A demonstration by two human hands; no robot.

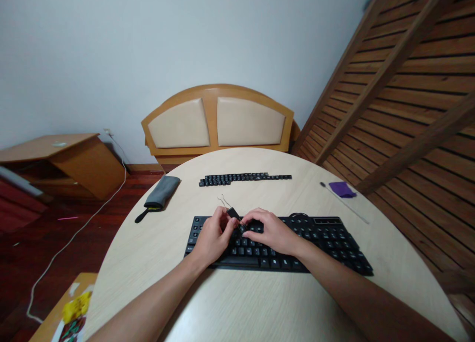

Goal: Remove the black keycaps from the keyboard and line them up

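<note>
A black keyboard (274, 264) lies across the table in front of me, with some keycaps off on its left part. Above it, my left hand (214, 235) pinches a keycap puller (233, 213), a black handle with thin wire prongs pointing up and away. My right hand (269, 229) is closed at the puller's near end, thumb and fingertips together over the keys. Whatever sits between those fingertips is too small to make out. Behind the keyboard, loose black keycaps (237, 177) are lined up in rows.
To the left lies a grey pouch (163, 191) with a black strap. A purple cloth (342, 189) and a thin long-handled brush (343, 202) lie at the right edge of the round table (148, 263). A slatted wooden screen (401, 84) stands close on the right.
</note>
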